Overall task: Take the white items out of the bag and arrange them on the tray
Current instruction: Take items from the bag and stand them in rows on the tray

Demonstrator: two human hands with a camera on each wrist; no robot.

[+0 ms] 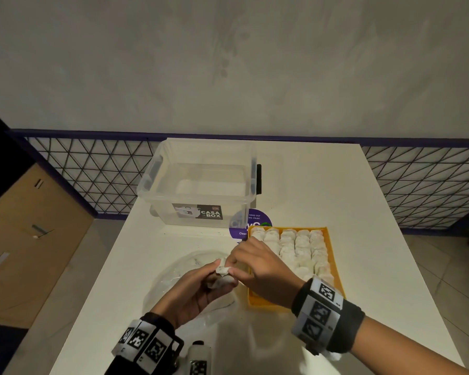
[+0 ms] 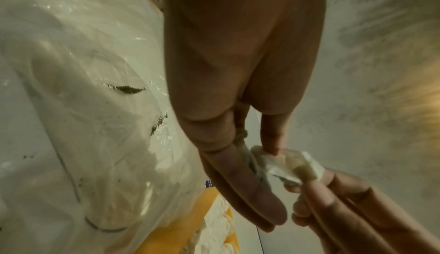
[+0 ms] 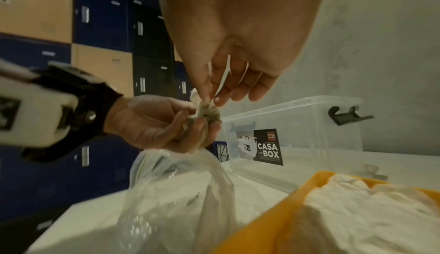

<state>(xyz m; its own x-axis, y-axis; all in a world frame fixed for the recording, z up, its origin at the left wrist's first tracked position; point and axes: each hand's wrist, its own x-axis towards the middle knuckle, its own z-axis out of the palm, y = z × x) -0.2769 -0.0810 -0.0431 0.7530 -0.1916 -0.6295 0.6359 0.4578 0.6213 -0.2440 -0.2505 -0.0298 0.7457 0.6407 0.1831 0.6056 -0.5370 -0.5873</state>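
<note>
A clear plastic bag (image 1: 173, 282) lies crumpled on the white table, left of an orange tray (image 1: 335, 255) filled with rows of several white items (image 1: 301, 250). Above the bag my left hand (image 1: 201, 288) cups a small bunch of white items (image 1: 222, 280) in curled fingers. My right hand (image 1: 236, 266) pinches one white item (image 1: 222, 269) at the top of that bunch between thumb and fingertips. The left wrist view shows the pinched white item (image 2: 285, 164) between both hands; the right wrist view shows the bunch (image 3: 204, 115) over the bag (image 3: 181, 192), beside the tray (image 3: 297, 197).
A clear lidless storage box (image 1: 203, 185) with a black label stands at the back of the table, behind a purple round sticker (image 1: 251, 223). A wire mesh fence runs behind the table. The table's right part (image 1: 377, 212) is bare.
</note>
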